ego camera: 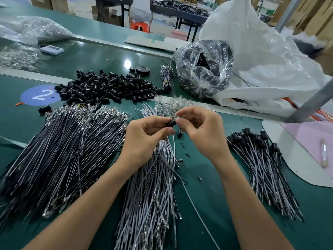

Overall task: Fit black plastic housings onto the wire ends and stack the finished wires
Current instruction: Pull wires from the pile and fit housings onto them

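Taking the middle of the view as the dial's centre, the left hand [144,139] pinches a small black cylindrical plastic housing [171,123] between thumb and curled fingers, held above the green counter [207,186]. The right hand [201,130] meets it from 3 o'clock, its fingers narrowed on the housing's right end; what they press in there is too small to tell. At 6 o'clock, under the wrists, lies a sheaf of loose white wires with metal ends [155,186]. At 8 o'clock spreads a broad pile of black wires [63,150]. At 4 o'clock rests the stack of finished wires with black housings fitted [261,166]. A heap of loose black housings [108,89] sits at 11 o'clock, and a clear plastic bag of black parts [203,69] at 1 o'clock
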{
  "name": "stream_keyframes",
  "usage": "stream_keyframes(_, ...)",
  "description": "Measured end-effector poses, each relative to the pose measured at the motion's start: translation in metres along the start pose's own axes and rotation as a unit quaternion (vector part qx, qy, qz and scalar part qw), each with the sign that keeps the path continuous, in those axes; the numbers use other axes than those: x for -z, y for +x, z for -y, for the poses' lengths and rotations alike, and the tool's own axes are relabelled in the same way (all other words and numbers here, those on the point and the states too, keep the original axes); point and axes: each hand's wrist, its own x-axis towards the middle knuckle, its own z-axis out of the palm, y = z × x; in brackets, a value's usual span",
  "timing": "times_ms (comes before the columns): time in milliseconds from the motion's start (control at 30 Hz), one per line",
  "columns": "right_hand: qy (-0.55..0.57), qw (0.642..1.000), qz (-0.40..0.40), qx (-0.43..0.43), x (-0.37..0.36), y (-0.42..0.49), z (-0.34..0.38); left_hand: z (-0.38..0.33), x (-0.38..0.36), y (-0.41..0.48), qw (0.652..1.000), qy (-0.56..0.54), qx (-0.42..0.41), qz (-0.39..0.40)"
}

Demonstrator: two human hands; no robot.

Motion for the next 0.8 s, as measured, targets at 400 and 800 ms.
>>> stream_keyframes(400, 0.159, 0.983, 0.077, -0.042, 0.008, 0.002, -0.012, -0.003, 0.001, -0.002, 1.000, -0.002, -0.021, -0.010)
stream_keyframes(800, 0.233, 0.969, 0.046, -0.067, -0.002, -0.001, -0.013, 0.000, -0.004, -0.004, 0.998, -0.068, 0.010, -0.017)
